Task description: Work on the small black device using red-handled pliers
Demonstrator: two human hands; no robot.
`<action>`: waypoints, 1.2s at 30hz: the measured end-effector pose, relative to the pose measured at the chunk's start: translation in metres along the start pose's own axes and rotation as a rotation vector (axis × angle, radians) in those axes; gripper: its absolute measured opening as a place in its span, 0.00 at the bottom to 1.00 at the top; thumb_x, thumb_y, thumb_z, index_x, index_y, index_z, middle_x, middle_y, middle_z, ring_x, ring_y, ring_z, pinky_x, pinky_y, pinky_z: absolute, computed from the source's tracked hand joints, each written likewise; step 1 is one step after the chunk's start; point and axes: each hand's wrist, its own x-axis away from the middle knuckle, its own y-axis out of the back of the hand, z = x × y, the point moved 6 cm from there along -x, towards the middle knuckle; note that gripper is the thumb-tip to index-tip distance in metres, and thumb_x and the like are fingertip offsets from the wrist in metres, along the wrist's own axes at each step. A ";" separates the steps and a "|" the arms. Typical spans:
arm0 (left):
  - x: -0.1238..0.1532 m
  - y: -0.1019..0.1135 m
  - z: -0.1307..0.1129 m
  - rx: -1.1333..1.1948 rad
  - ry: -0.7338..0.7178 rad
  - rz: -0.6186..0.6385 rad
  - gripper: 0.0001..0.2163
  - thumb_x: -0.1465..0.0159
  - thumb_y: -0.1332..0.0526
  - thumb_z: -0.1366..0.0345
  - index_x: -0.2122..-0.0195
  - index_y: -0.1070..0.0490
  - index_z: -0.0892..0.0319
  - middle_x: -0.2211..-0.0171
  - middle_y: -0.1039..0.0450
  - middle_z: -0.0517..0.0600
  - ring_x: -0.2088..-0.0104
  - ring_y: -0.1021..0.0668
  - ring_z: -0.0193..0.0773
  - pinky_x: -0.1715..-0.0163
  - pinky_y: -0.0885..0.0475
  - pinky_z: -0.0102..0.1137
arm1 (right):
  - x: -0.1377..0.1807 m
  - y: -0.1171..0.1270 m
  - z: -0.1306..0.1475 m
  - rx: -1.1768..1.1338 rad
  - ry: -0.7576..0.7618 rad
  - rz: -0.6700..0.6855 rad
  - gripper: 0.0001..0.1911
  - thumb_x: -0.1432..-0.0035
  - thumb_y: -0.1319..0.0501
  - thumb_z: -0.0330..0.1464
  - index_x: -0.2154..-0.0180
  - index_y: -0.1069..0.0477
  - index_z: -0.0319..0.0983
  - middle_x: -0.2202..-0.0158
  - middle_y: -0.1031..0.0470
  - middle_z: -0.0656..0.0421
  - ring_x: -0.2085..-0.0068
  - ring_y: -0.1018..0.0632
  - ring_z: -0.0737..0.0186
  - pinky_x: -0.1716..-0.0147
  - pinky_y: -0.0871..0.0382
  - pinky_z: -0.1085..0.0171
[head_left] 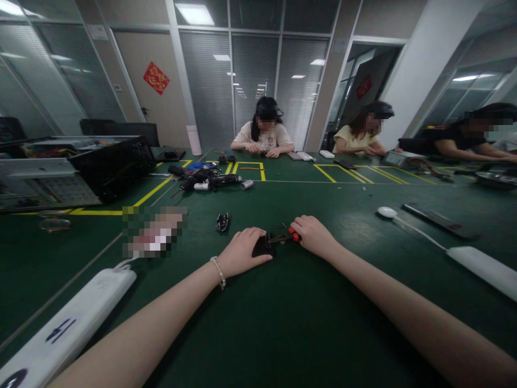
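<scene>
My left hand (241, 252) is closed around a small black part (262, 246), pressing it to the green table. Fingers and thumb cover some of the part, and its kind is not clear. In my right hand (313, 234) are pliers (286, 236) with red handles, mostly hidden by the fingers. The dark jaws point left and meet the upper right side of the black part. Several tiny dark pieces, perhaps screws, (280, 226) lie just behind the pliers. A black-and-silver component (222, 222) sits apart, beyond my left hand.
A white power strip (68, 323) lies at left, another (482, 267) at right near a dark phone (436, 220). An open computer case (81, 170) stands far left. Tangled black cables (205, 178) lie beyond my hands. Across the table sits a person (264, 132); others work at right.
</scene>
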 end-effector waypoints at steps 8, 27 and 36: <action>0.000 0.001 0.000 0.011 0.001 0.009 0.24 0.44 0.44 0.48 0.50 0.42 0.56 0.51 0.37 0.52 0.51 0.34 0.46 0.53 0.39 0.40 | 0.000 0.001 0.000 -0.015 0.001 -0.012 0.11 0.54 0.47 0.22 0.66 0.33 0.35 0.67 0.32 0.54 0.66 0.34 0.61 0.66 0.43 0.64; 0.000 0.001 0.000 -0.011 -0.003 -0.004 0.24 0.44 0.44 0.49 0.50 0.42 0.56 0.52 0.37 0.52 0.52 0.33 0.46 0.54 0.39 0.40 | 0.000 0.000 0.000 0.002 0.007 0.004 0.11 0.55 0.47 0.21 0.66 0.33 0.35 0.67 0.32 0.54 0.66 0.34 0.60 0.66 0.44 0.64; 0.000 0.000 0.001 0.002 0.007 0.009 0.24 0.44 0.44 0.48 0.50 0.42 0.55 0.52 0.37 0.52 0.52 0.33 0.46 0.54 0.39 0.40 | 0.000 0.002 0.001 -0.003 0.012 -0.003 0.11 0.54 0.47 0.21 0.66 0.33 0.35 0.67 0.32 0.54 0.66 0.34 0.61 0.66 0.44 0.64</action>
